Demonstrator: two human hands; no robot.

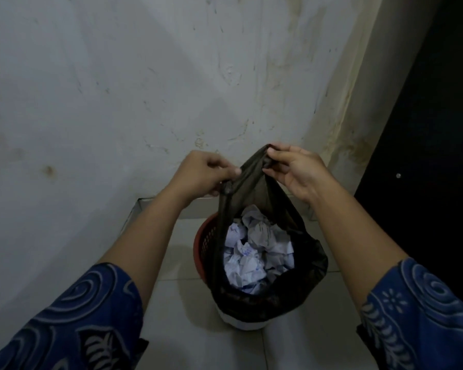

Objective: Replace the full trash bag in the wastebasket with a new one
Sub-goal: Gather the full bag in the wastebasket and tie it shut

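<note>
Two hands: both at centre frame, raised above the wastebasket, each pinching the top edge of the trash bag.
Left hand (202, 173): just left of centre, fingers curled and clenched on a gathered strip of the bag's rim; forearm runs down to a blue patterned sleeve at lower left.
Right hand (297, 170): just right of centre, thumb and fingertips grasping the rolled rim at its highest point; palm faces the camera, wrist bent down, forearm running to the lower right.
Trash bag (251, 188): dark thin plastic, pulled up into a peak between the hands, mouth open toward the camera; its lower part sits in the basket, lower centre of the frame.
Contents: crumpled white paper (254, 252) fills the bag, near the basket's rim.
Wastebasket (202, 244): red perforated wall shows at the bag's left side; a white part shows below; it stands on pale floor tiles near the wall.
Handling: the load is probably light, being paper; the film looks soft, slippery and easy to stretch or tear.
Where to hold: the gathered rim, bunched thick, should serve better than a single layer.
Stage: the full bag appears not yet lifted clear; no new bag is visible.
Risk: paper may spill from the open mouth if the bag tips.
</note>
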